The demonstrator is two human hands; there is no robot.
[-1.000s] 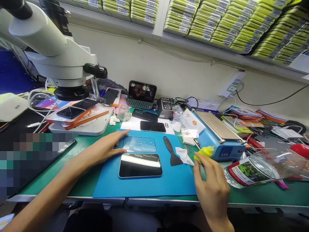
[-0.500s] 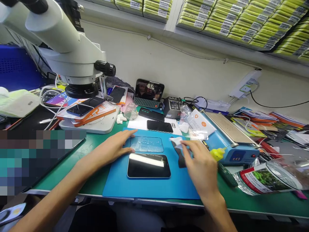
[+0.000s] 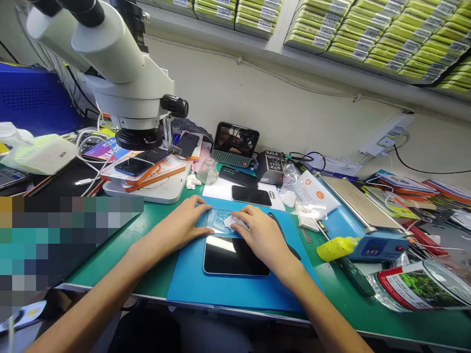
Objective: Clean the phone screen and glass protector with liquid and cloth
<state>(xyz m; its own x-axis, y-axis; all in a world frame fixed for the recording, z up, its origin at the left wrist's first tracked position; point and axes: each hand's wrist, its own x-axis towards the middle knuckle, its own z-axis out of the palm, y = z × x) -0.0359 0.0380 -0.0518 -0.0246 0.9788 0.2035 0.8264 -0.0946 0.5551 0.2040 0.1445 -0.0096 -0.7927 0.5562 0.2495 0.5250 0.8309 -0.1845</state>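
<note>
On the blue work mat [image 3: 221,289] lies a dark phone [image 3: 231,255] with its screen up. Just behind it sits a clear glass panel [image 3: 217,218]. My left hand [image 3: 184,223] rests flat on the panel's left edge, fingers apart. My right hand [image 3: 259,233] presses a small white wipe [image 3: 232,223] onto the panel. A black scraper [image 3: 281,233] lies mostly hidden behind my right hand.
A white microscope [image 3: 121,73] stands at the back left over stacked phones [image 3: 142,164]. A yellow squeeze bottle [image 3: 333,247], a blue machine [image 3: 360,215] and a clear plastic bottle [image 3: 415,287] lie on the right. More phones [image 3: 252,195] and a small screen [image 3: 235,142] sit behind the mat.
My right hand left the yellow bottle, picked up the white wipe beside the scraper and carried it left onto the glass panel. My left hand stayed on the panel's edge.
</note>
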